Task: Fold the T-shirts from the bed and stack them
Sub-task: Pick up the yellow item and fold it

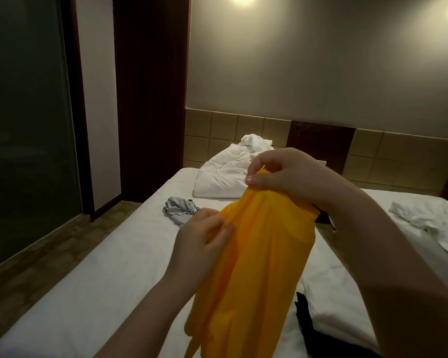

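Note:
A yellow T-shirt [254, 257] hangs in the air above the white bed [109, 267], held up by both hands. My right hand [282, 174] pinches its top edge, higher and further away. My left hand [204, 239] pinches the fabric at its left side, lower and nearer. A crumpled grey T-shirt [180, 210] lies on the bed behind my left hand. A black garment [308, 319] lies on the bed at the lower right, partly hidden by the yellow shirt and my right arm. A crumpled white garment [424, 218] lies at the far right.
A bunched white duvet and pillows [225, 174] sit at the head of the bed against a tiled headboard wall [243, 125]. A dark glass partition [23, 125] and a strip of floor [49, 244] run along the bed's left side.

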{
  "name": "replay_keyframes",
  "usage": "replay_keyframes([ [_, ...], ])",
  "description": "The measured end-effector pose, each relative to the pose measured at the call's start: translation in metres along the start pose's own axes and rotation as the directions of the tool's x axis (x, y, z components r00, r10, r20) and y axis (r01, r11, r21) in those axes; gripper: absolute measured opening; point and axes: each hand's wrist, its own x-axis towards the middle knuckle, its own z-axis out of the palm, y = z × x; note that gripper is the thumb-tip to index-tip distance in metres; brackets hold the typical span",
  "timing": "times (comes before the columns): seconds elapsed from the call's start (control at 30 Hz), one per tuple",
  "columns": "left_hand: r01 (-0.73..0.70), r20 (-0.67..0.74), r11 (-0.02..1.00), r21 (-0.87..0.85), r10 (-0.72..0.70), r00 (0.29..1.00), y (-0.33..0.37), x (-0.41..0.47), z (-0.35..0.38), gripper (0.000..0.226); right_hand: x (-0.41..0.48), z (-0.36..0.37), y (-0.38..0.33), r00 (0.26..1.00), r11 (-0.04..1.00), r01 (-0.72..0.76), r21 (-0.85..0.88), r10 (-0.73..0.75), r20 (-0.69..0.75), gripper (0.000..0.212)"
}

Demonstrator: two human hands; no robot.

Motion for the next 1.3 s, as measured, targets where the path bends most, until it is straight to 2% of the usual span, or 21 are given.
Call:
replay_keyframes([
  [0.1,-0.01,-0.054,0.999,-0.045,0.007,0.999,-0.005,0.0,-0.005,0.019,-0.008,-0.005,0.005,0.998,0.999,0.007,0.054,-0.01,0.055,0.004],
  [0.17,0.018,-0.063,0.988,-0.152,-0.028,0.998,-0.006,0.002,-0.011,0.025,-0.016,-0.009,0.012,0.993,0.997,0.011,0.07,-0.019,0.12,0.007],
  [0.23,0.085,-0.024,0.96,-0.265,-0.095,0.995,-0.005,0.006,-0.02,0.028,-0.026,-0.009,0.021,0.983,0.996,-0.008,0.087,-0.008,0.181,0.012],
  [0.3,0.08,0.042,0.962,-0.261,-0.071,0.997,-0.005,0.007,-0.025,0.029,-0.032,-0.004,0.031,0.982,0.996,-0.035,0.077,0.02,0.188,0.018],
  [0.4,-0.018,0.129,0.991,-0.135,0.036,0.991,-0.005,0.007,-0.024,0.019,-0.035,0.006,0.043,0.995,0.995,-0.09,0.048,0.088,0.041,0.021],
  [0.47,-0.078,0.201,0.997,0.011,0.074,0.977,-0.008,0.006,-0.017,0.024,-0.036,0.016,0.045,0.988,0.993,-0.11,0.048,0.114,-0.102,0.024],
  [0.57,-0.14,0.309,0.976,0.164,0.084,0.947,-0.018,0.001,-0.003,0.034,-0.034,0.034,0.043,0.95,0.997,-0.075,-0.016,0.066,-0.304,0.027],
  [0.63,-0.151,0.301,0.976,0.156,0.099,0.949,-0.024,-0.006,0.006,0.045,-0.032,0.046,0.042,0.926,0.998,-0.039,-0.048,0.018,-0.377,0.025],
  [0.77,-0.063,0.168,0.998,-0.021,0.066,0.984,-0.027,-0.015,0.016,0.011,-0.029,0.059,0.048,0.847,0.993,-0.01,-0.116,-0.053,-0.528,0.018],
  [0.8,-0.043,0.136,0.996,-0.079,0.054,0.989,-0.027,-0.015,0.017,0.008,-0.028,0.06,0.049,0.833,0.99,-0.022,-0.139,-0.059,-0.551,0.02],
  [0.9,-0.025,0.072,0.977,-0.213,0.042,0.997,-0.029,-0.016,0.019,0.012,-0.027,0.061,0.053,0.824,0.974,-0.067,-0.215,-0.068,-0.562,0.038],
  [1.0,0.045,0.067,0.965,-0.256,-0.029,0.997,-0.032,-0.02,0.027,0.016,-0.025,0.059,0.057,0.847,0.949,-0.038,-0.313,-0.136,-0.514,0.032],
  [1.1,0.064,0.1,0.985,-0.158,-0.048,0.994,-0.041,-0.029,0.041,0.019,-0.02,0.052,0.058,0.884,0.941,0.002,-0.338,-0.16,-0.439,0.035],
  [1.2,0.069,0.129,0.995,-0.066,-0.06,0.99,-0.049,-0.035,0.052,0.02,-0.012,0.044,0.056,0.89,0.931,0.015,-0.364,-0.179,-0.42,0.032],
  [1.3,0.151,0.163,0.988,-0.02,-0.146,0.976,-0.053,-0.034,0.06,0.016,-0.005,0.04,0.058,0.909,0.925,0.006,-0.381,-0.164,-0.384,0.03],
])
